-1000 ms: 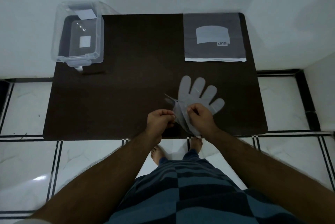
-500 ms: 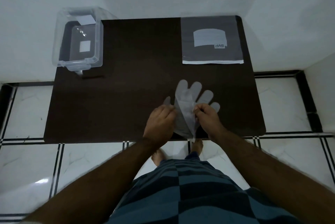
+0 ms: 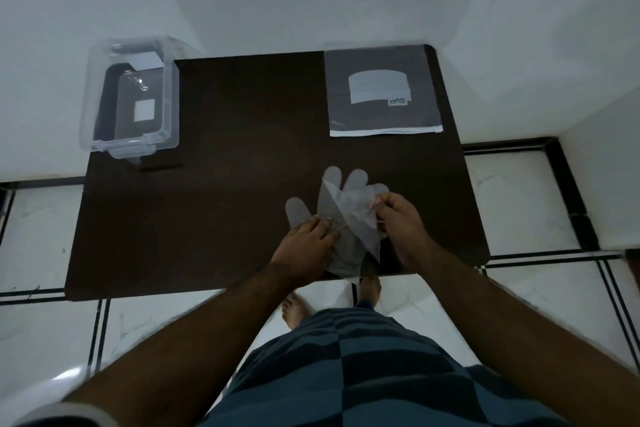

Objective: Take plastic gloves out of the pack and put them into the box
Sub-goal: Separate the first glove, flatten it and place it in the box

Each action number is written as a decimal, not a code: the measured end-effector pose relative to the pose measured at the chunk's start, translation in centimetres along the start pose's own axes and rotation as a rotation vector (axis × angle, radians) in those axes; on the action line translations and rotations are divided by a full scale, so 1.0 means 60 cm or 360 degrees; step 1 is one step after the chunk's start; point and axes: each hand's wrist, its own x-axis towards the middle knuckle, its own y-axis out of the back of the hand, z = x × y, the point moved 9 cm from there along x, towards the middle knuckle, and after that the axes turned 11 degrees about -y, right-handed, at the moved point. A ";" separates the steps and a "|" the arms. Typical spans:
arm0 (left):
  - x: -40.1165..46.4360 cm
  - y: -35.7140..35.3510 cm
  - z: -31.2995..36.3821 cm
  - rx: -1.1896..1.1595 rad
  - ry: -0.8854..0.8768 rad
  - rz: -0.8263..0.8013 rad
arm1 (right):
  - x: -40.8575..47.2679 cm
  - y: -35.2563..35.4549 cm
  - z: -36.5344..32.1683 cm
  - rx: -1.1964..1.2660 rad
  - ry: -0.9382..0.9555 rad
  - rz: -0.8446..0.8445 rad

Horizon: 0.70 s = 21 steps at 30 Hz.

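A translucent plastic glove (image 3: 346, 208) lies near the front edge of the dark table (image 3: 225, 184), its fingers pointing away from me. My left hand (image 3: 304, 246) presses flat on the glove's left side. My right hand (image 3: 401, 222) pinches a folded-over flap of the glove at its right side. The grey glove pack (image 3: 384, 94) with a white label lies flat at the far right corner. The clear plastic box (image 3: 131, 104) stands open at the far left corner, overhanging the table edge.
White walls close in behind and to the right of the table. The floor is white tile with black lines. My feet and striped shorts show below the table's front edge.
The glove has been folded over on itself from the right. My left hand went from pinching the glove to pressing flat on it, and my right hand moved up and right with the flap.
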 end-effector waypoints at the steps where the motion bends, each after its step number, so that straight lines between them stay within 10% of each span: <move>1: 0.001 0.003 0.002 -0.0005 0.0008 -0.0010 | -0.003 0.003 -0.009 0.0019 0.0004 0.0007; 10: 0.020 0.051 0.012 -0.0052 0.0059 0.0021 | -0.020 0.052 -0.113 0.0207 0.0036 -0.0072; 16: 0.022 0.256 -0.054 -0.1001 0.0352 0.1067 | -0.063 0.064 -0.228 -0.0042 0.0239 -0.0240; 21: 0.083 0.410 -0.034 -0.1680 -0.0184 0.0924 | -0.114 0.053 -0.326 -0.0593 0.0413 -0.0334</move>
